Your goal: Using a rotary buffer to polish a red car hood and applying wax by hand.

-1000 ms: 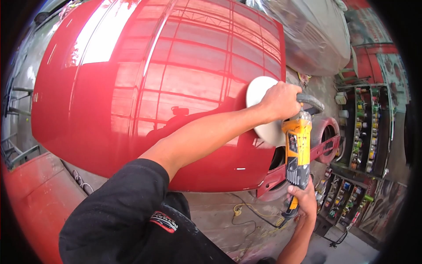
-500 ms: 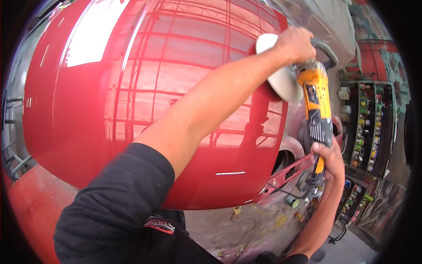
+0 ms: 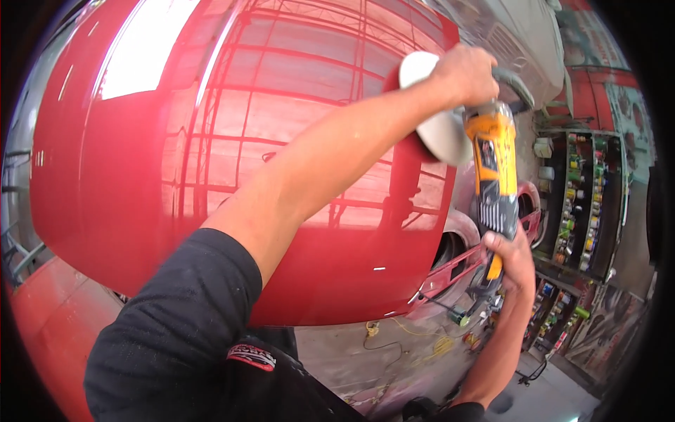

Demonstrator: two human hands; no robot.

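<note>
A yellow and black polisher (image 3: pixel 496 158) with a round white pad (image 3: pixel 444 138) is held between my two hands. The pad stands tilted at the right edge of a glossy red car panel (image 3: pixel 330 274), probably a hood; whether its whole face touches the paint cannot be seen. My left hand (image 3: pixel 465 74) is closed around the front handle near the pad, its arm stretched across the panel. Lower down, my right hand (image 3: pixel 515 259) wraps the rear grip, with the thumb on top. Roof beams and my own outline reflect in the shiny paint.
Shelves (image 3: pixel 582 200) of small bottles and cans stand at the right. A yellow cord (image 3: pixel 443 346) lies on the floor below the panel. Bare reddish bodywork (image 3: pixel 460 225) shows beside the panel, and a covered vehicle (image 3: pixel 524 35) stands at the far right.
The polisher has shifted slightly left with both hands still on it, and the pad sits a little further over the red panel. The whole view has also moved a little.
</note>
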